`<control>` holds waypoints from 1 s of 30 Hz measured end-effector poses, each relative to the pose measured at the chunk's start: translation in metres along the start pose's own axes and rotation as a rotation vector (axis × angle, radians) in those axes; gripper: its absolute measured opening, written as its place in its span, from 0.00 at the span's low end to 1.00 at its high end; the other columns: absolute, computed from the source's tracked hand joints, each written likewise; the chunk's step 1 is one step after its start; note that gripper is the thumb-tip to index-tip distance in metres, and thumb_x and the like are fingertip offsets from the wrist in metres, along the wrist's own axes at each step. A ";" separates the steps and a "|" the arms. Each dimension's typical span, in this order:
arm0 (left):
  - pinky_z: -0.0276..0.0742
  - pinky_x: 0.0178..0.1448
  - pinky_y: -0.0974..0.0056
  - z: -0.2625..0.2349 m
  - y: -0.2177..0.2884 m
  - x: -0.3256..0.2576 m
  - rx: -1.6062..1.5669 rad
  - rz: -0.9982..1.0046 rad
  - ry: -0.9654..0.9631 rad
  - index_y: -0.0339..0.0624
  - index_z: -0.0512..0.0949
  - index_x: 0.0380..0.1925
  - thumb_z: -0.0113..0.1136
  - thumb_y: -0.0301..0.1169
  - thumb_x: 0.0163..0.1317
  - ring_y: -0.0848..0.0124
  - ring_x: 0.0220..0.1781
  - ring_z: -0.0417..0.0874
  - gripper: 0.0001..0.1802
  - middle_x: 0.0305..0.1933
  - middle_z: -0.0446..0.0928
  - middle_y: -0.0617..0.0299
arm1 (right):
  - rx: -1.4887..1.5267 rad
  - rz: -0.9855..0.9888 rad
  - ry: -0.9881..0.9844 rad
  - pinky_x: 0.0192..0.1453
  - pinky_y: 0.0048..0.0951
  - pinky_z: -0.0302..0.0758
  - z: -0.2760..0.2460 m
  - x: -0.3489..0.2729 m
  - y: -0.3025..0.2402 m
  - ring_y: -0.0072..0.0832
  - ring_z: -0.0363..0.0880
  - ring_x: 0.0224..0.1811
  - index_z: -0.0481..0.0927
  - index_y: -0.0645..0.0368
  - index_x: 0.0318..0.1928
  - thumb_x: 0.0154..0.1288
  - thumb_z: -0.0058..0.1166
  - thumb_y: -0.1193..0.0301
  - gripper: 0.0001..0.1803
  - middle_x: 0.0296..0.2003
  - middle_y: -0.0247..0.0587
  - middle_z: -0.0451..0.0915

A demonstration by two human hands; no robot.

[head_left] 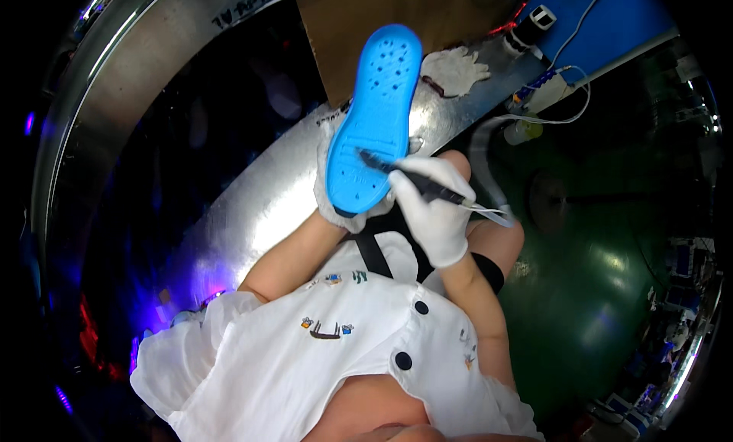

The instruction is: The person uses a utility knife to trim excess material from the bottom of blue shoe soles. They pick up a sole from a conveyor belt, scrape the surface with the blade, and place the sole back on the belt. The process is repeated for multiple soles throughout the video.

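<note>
Metal bench (256,197) behind; gloved left fingers (323,167) hold a blue insole (378,113) (perforated); right fingers (418,167) grip a black tool (420,184)

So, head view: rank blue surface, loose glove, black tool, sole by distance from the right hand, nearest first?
1. Black tool: held in the right hand's fingers.
2. Sole: just left of the hand, behind the tool's tip.
3. Loose glove: above the hand in view, on the metal table.
4. Blue surface: upper right, farthest.
</note>
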State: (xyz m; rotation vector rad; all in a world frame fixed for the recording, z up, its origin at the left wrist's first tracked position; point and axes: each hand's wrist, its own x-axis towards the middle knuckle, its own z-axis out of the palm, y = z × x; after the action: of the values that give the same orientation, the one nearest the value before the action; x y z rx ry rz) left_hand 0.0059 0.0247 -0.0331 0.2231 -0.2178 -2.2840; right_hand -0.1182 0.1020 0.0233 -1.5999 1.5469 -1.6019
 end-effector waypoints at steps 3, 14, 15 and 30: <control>0.85 0.52 0.53 0.007 0.009 -0.003 0.128 -0.066 -0.034 0.39 0.61 0.68 0.41 0.64 0.67 0.46 0.49 0.83 0.43 0.56 0.74 0.35 | -0.219 -0.406 -0.059 0.34 0.32 0.77 0.003 -0.013 -0.015 0.36 0.80 0.30 0.81 0.58 0.34 0.54 0.65 0.75 0.07 0.33 0.39 0.82; 0.81 0.56 0.52 -0.027 0.058 0.021 0.309 -0.411 -0.249 0.32 0.65 0.65 0.50 0.57 0.66 0.51 0.55 0.81 0.41 0.62 0.70 0.37 | -0.158 -0.238 -0.519 0.42 0.29 0.80 -0.010 -0.016 -0.027 0.34 0.84 0.36 0.84 0.61 0.40 0.50 0.69 0.78 0.14 0.40 0.42 0.84; 0.81 0.56 0.54 -0.029 0.060 0.023 0.415 -0.319 -0.151 0.30 0.67 0.63 0.51 0.56 0.66 0.53 0.54 0.82 0.40 0.61 0.72 0.38 | 0.043 -0.124 -0.444 0.44 0.28 0.80 -0.011 -0.011 -0.022 0.34 0.84 0.38 0.84 0.62 0.40 0.50 0.69 0.79 0.14 0.42 0.44 0.84; 0.79 0.57 0.64 0.000 0.077 0.035 1.163 -0.275 -0.161 0.37 0.77 0.56 0.59 0.45 0.64 0.62 0.51 0.84 0.26 0.52 0.80 0.49 | -0.402 -0.361 -0.500 0.32 0.29 0.77 -0.040 -0.004 -0.034 0.32 0.79 0.30 0.83 0.54 0.42 0.52 0.61 0.74 0.14 0.45 0.35 0.84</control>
State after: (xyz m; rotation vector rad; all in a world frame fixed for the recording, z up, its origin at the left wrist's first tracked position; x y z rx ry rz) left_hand 0.0380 -0.0522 -0.0189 0.6781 -1.6702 -2.1625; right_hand -0.1385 0.1318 0.0615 -2.3850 1.4103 -0.9449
